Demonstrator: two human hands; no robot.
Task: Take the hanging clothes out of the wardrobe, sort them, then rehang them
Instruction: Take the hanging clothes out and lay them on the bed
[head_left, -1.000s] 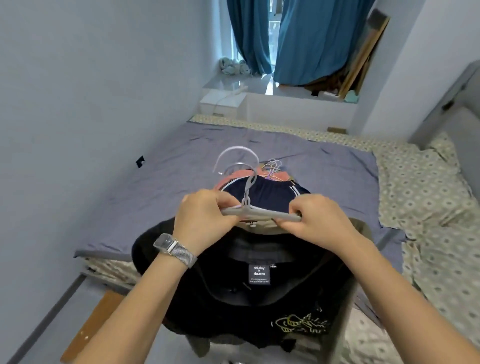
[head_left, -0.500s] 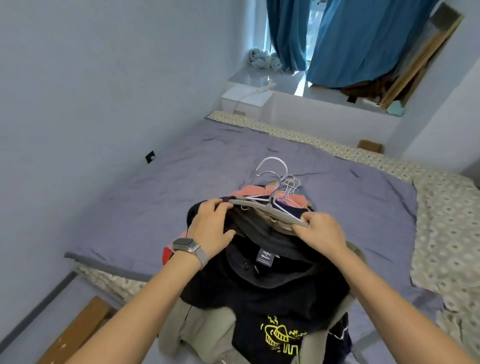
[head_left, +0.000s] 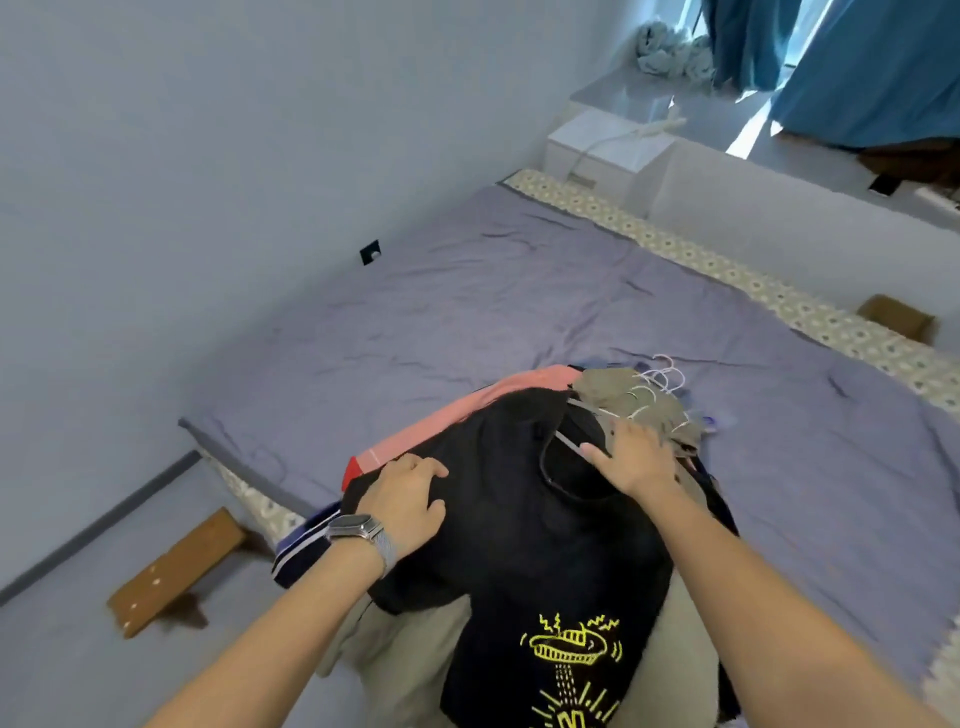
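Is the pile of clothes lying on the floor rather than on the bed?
No, the pile of clothes lies on the purple sheet of the bed, with both hands laid on the black shirt on top.

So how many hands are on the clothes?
2. The left hand rests on the black shirt's left side; the right hand presses near its collar.

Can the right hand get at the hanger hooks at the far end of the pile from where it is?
Probably yes: the right hand rests on the black shirt just short of the hanger hooks, with only olive cloth between.
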